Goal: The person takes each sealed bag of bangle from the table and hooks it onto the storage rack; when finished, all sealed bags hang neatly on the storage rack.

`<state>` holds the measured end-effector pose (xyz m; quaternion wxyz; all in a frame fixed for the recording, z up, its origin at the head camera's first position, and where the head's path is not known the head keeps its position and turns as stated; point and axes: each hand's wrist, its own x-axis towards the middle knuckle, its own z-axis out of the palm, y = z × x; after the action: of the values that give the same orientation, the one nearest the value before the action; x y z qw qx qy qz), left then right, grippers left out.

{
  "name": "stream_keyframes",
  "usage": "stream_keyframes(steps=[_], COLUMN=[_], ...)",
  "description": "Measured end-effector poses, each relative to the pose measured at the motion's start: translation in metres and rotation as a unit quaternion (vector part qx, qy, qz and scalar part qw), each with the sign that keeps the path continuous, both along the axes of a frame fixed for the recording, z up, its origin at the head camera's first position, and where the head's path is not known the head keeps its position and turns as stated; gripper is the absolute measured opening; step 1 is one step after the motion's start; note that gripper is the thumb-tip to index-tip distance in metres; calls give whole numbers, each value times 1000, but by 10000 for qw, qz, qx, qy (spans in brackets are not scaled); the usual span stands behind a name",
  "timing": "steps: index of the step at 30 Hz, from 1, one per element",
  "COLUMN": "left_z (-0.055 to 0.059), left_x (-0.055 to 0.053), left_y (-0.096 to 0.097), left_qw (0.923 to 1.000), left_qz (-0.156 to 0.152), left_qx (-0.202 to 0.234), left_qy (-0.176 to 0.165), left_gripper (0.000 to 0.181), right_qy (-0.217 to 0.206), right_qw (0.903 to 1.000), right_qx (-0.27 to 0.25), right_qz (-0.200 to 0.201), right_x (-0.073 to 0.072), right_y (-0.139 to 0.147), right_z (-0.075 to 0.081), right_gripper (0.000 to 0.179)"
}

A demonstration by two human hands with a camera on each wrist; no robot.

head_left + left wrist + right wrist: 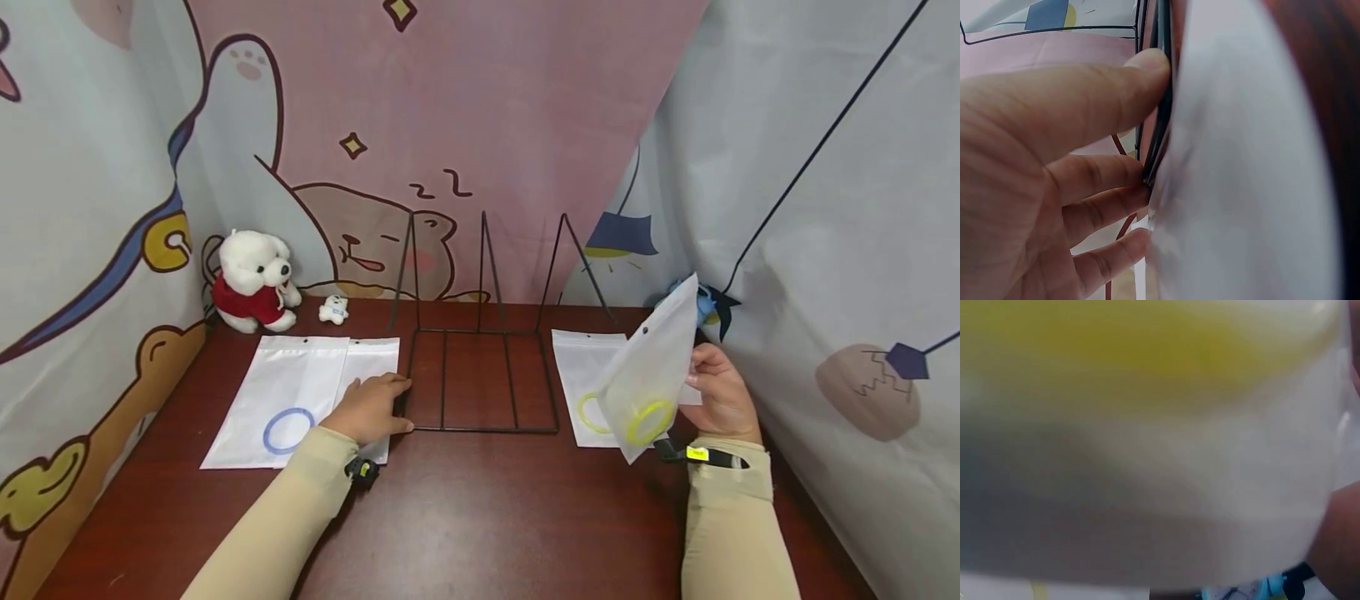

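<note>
My right hand (723, 396) grips the right edge of a white pouch (656, 358) and holds it tilted above the table. A yellow ring (651, 422) shows through its front. This pouch, blurred, fills most of the right wrist view. Under and beside it lies another white pouch (581, 358) with a yellow ring (590, 414). My left hand (371, 410) touches the left base bar of a black wire rack (480, 430), thumb and fingers spread apart along the bar (1161, 119). The fingers overlap a flat white pouch (375, 357).
At the left lies a white pouch (247, 417) with a blue ring (288, 431). Behind it sit a white plush dog (255, 283) in red and a small white bear figure (333, 309). A blue object (705, 305) stands behind the raised pouch. Printed cloth encloses the table.
</note>
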<state>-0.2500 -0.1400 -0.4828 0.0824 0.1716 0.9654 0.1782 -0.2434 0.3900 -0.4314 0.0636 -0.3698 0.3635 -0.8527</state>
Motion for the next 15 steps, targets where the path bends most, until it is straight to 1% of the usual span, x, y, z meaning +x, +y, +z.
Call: stream_keyframes(steps=[1, 4, 7, 15], left_z=[0, 1, 1, 2], left_x=[0, 0, 1, 0], left_y=[0, 0, 0, 1], left_qw=[10000, 10000, 10000, 10000], left_qz=[-5, -26, -34, -9], left_qx=[-1, 0, -3, 6], left_qy=[-2, -13, -4, -3], left_gripper=[78, 78, 78, 78], right_qy=[15, -14, -106, -191], right_qw=[10000, 9999, 9994, 9965], right_qx=[21, 113, 225, 458], right_qz=[33, -29, -224, -668], right_x=[0, -1, -2, -2], right_y=[-2, -8, -13, -19], right_z=[1, 2, 3, 3], right_gripper=[44, 44, 44, 47])
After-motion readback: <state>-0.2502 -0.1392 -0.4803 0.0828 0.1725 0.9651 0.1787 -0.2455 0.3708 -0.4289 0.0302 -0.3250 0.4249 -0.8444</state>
